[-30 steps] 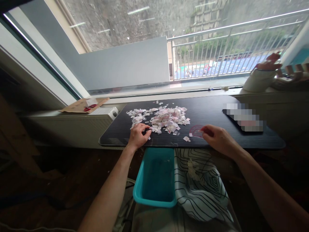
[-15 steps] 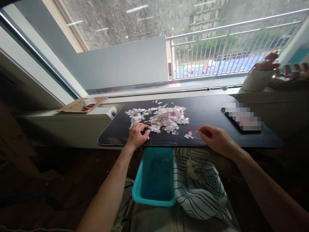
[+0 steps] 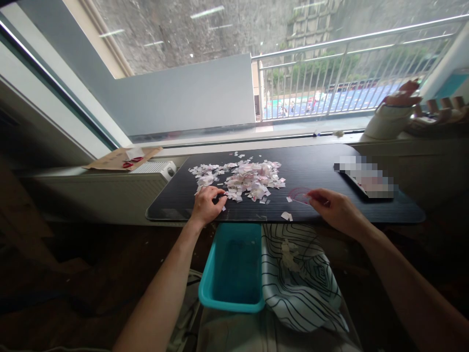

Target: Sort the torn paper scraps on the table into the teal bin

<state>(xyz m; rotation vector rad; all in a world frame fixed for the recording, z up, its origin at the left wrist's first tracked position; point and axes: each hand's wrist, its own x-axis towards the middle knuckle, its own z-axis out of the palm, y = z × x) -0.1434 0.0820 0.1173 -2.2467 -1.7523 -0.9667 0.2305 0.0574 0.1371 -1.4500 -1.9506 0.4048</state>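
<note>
A loose heap of small white and pinkish paper scraps (image 3: 252, 178) lies on the dark table (image 3: 311, 166). At the heap's near left edge rests my left hand (image 3: 207, 204), fingers curled and thumb close to the index fingertip. Whatever is between those tips is too small to make out. My right hand (image 3: 328, 205), to the right of the heap, pinches a thin, see-through pink curved piece (image 3: 298, 194) whose exact kind is unclear. One scrap (image 3: 289, 199) is by the left tip of this piece. Two more scraps (image 3: 287, 215) lie near the table's front edge.
Below the table edge sits a turquoise plastic bin (image 3: 232, 307), beside a striped cloth (image 3: 304, 298) with pale scraps on it. A dark flat item (image 3: 366, 178), partly blurred out, lies at right. Red-handled scissors (image 3: 132, 162) rest on brown paper (image 3: 110, 161) at left.
My right hand has drawn slightly right with the pink piece. Scraps that were at its tip now lie apart, two of them nearer the front edge. My left hand has hardly moved.
</note>
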